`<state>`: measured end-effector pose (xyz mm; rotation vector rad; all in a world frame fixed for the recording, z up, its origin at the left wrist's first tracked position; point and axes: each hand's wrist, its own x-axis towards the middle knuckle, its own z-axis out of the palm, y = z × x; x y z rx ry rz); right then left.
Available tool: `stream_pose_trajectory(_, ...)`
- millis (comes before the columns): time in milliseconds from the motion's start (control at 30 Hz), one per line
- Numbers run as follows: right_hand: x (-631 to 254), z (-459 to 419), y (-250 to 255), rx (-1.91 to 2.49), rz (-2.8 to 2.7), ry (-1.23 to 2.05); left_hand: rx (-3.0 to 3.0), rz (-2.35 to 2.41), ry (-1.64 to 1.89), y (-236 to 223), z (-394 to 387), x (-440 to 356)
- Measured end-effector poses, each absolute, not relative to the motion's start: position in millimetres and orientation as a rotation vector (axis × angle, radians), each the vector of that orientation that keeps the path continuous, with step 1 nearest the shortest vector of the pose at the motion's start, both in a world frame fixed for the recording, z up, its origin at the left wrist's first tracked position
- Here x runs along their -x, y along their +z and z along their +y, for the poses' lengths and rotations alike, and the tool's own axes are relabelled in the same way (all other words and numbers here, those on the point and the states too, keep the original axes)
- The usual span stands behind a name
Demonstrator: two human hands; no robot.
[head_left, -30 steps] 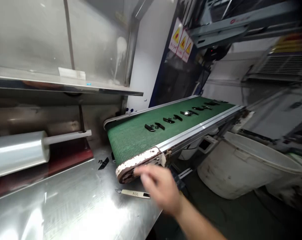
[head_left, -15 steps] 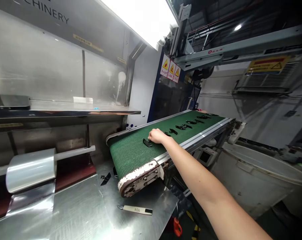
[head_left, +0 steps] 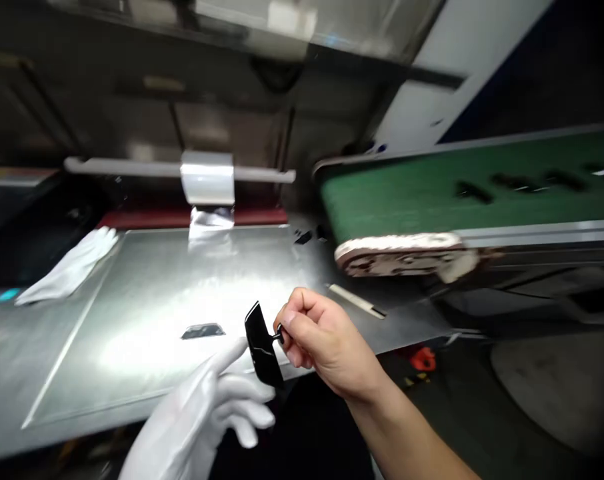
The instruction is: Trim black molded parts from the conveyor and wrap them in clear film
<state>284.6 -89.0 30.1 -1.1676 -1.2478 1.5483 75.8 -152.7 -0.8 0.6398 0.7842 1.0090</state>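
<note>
My bare right hand (head_left: 315,337) pinches the small stem of a glossy black plastic part (head_left: 261,347) and holds it above the front edge of the metal table. The part's flat, angular plate points toward my left hand. My left hand (head_left: 217,400), in a white glove, is open with fingers apart, close beside the plate; whether its fingertips touch the plate I cannot tell. Another flat dark piece (head_left: 203,331) with a shiny surface lies on the table (head_left: 147,287) behind my left hand.
At right runs a green conveyor belt (head_left: 397,200) carrying several black parts (head_left: 475,192), blurred. A pale-handled knife (head_left: 357,301) lies below its end. A film roll (head_left: 208,179) hangs on a bar at the back; a white glove (head_left: 69,267) rests at left.
My right hand has left the belt and come back over the table with a black part. My gloved left hand has entered view. The camera has turned left and down.
</note>
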Motion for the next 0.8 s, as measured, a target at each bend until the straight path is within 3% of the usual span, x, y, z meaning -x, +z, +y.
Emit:
stream_pose_trajectory(233,-249.5,-119.8,-26.3,1.212,-1.055,1.705,-0.426,0.664,0.963,-28.5,-171.6,-87.2)
stream_pose_trajectory(800,-261.0,-136.4,-38.0,1.213,-0.919,1.708,-0.482,0.672,0.882,-39.3,-172.1,-98.1)
